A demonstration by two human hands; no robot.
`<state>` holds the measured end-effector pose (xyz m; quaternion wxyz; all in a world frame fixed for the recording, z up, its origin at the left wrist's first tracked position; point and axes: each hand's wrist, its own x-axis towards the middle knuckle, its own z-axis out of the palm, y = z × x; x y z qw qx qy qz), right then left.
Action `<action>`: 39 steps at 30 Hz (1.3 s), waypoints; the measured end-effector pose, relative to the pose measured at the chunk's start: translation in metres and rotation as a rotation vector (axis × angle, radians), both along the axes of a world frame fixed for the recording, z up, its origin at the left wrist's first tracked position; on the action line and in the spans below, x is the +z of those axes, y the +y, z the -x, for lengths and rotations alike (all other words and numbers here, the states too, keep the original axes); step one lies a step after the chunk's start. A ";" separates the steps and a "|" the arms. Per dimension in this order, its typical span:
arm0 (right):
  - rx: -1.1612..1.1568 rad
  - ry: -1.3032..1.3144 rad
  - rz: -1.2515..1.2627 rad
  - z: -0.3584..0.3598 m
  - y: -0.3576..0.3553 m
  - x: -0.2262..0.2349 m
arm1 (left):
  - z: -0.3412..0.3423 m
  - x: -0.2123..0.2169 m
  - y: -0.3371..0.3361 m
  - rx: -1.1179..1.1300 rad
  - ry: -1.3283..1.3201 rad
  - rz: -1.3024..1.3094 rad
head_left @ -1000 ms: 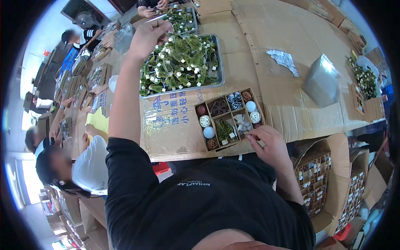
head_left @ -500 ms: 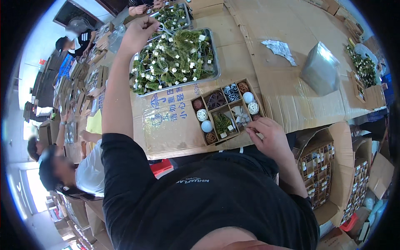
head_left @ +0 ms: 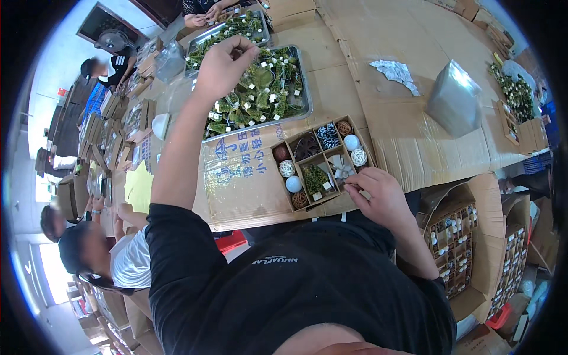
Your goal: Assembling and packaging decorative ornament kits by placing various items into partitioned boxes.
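My left hand [head_left: 228,66] hangs over a metal tray [head_left: 310,105] of green moss bunches [head_left: 251,97] with small white cubes on them. Its fingers are curled and the fingertips close together; whatever they pinch, if anything, is too small to make out. Beside my right hand [head_left: 378,194] lies a divided cardboard box [head_left: 321,204] on the table. The thumb and forefinger of that hand press together at the box's near right corner, next to a silvery bow [head_left: 339,168]. Other compartments hold a moss bunch [head_left: 315,177], a frosted pinecone [head_left: 327,136] and balls, including a white ball [head_left: 351,142].
A second moss tray [head_left: 264,32] stands behind the first, near another person's hands [head_left: 207,15]. Crumpled paper [head_left: 395,74] and a clear plastic block-shaped container [head_left: 454,97] lie to the right. Open cartons [head_left: 488,236] of filled boxes stand low on the right. People sit at left.
My left hand has moved right over the moss tray, and the thin strands at its fingertips no longer show. My right hand stays at the box corner with its fingertips drawn closer together.
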<state>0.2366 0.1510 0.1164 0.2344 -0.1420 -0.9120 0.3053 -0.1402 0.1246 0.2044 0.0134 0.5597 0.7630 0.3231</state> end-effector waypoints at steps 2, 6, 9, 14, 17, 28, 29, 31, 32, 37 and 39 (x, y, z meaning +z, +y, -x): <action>-0.011 0.005 0.009 0.000 -0.001 0.003 | -0.006 0.011 -0.001 -0.100 -0.379 -0.111; -0.151 0.057 0.357 0.016 0.010 0.037 | -0.017 0.033 -0.010 -0.272 -0.776 -0.215; -0.365 0.445 0.153 0.069 0.030 0.027 | -0.036 0.047 -0.014 -0.419 -0.982 -0.236; -0.015 0.115 0.510 0.138 0.069 -0.002 | -0.062 0.058 -0.019 -0.566 -1.236 -0.323; 0.174 0.022 0.695 0.134 0.062 0.008 | -0.051 0.057 -0.038 -0.563 -1.381 -0.398; 0.059 0.369 0.973 0.112 0.037 0.034 | -0.013 0.026 -0.128 -0.223 -1.456 -0.640; 0.065 0.362 0.972 0.117 0.041 0.036 | -0.014 0.021 -0.131 -0.118 -1.353 -0.629; -0.081 0.188 0.738 0.132 0.052 0.046 | -0.012 0.013 -0.134 -0.063 -1.173 -0.476; -0.005 0.204 0.743 0.146 0.067 0.043 | -0.014 0.012 -0.132 -0.031 -1.066 -0.397; -0.186 0.364 -0.093 0.203 0.071 0.029 | -0.025 0.005 -0.119 0.139 -0.526 -0.090; 0.118 0.301 0.089 0.200 0.051 0.051 | -0.028 0.000 -0.123 0.041 -0.519 -0.072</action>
